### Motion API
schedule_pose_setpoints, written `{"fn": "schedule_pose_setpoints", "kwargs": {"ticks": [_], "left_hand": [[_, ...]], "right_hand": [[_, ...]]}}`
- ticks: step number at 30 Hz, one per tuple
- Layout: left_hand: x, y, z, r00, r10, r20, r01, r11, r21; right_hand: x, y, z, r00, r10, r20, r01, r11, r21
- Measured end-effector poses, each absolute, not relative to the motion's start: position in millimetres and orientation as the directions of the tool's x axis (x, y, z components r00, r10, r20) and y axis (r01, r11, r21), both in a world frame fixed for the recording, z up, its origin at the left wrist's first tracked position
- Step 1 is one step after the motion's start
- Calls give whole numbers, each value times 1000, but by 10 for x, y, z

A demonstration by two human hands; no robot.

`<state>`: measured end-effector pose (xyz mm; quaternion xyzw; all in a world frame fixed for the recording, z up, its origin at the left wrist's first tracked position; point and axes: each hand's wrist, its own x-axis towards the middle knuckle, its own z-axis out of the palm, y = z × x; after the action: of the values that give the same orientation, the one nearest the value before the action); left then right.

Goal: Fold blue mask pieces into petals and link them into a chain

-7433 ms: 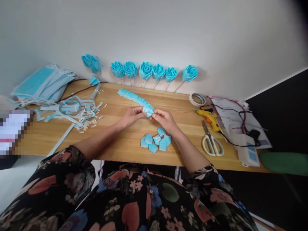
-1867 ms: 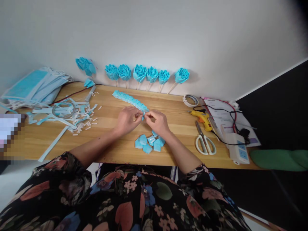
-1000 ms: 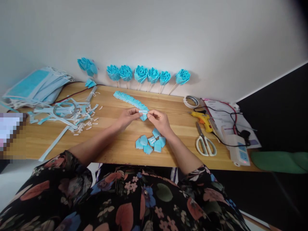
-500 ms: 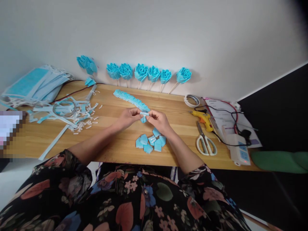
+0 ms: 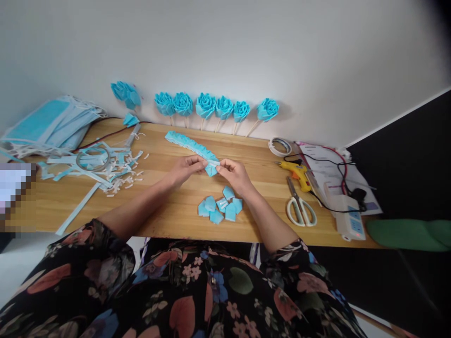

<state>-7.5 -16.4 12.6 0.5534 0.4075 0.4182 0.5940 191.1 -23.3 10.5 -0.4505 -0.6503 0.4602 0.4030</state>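
My left hand point(image 5: 186, 168) and my right hand point(image 5: 234, 173) meet over the middle of the wooden table point(image 5: 169, 206), both pinching a small folded blue piece point(image 5: 211, 167) between fingertips. That piece sits at the near end of a long chain of overlapped blue folded pieces point(image 5: 186, 143), which runs away to the upper left on the table. A small heap of loose blue folded pieces point(image 5: 220, 209) lies just in front of my right wrist.
Several blue roses on sticks point(image 5: 214, 108) lean against the wall. A stack of blue face masks point(image 5: 49, 124) and cut scraps point(image 5: 105, 164) lie at the left. At the right are scissors point(image 5: 299, 206), a yellow glue gun point(image 5: 296, 170), a tape roll point(image 5: 280, 146) and a power strip point(image 5: 347, 216).
My hands stayed together at the chain's near end, fingers shifting as they worked the small blue piece. The piece now sits against the chain's end. The loose heap is unchanged.
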Motion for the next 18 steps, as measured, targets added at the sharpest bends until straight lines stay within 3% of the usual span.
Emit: {"fn": "schedule_pose_setpoints", "kwargs": {"ticks": [13, 18], "left_hand": [[-46, -171, 76, 353, 935, -15, -44, 33, 999], [-54, -160, 79, 288, 958, 8, -101, 22, 995]], "right_hand": [[1902, -238, 48, -247, 962, 115, 163, 158, -974], [1904, -224, 69, -253, 962, 98, 94, 126, -988]]}}
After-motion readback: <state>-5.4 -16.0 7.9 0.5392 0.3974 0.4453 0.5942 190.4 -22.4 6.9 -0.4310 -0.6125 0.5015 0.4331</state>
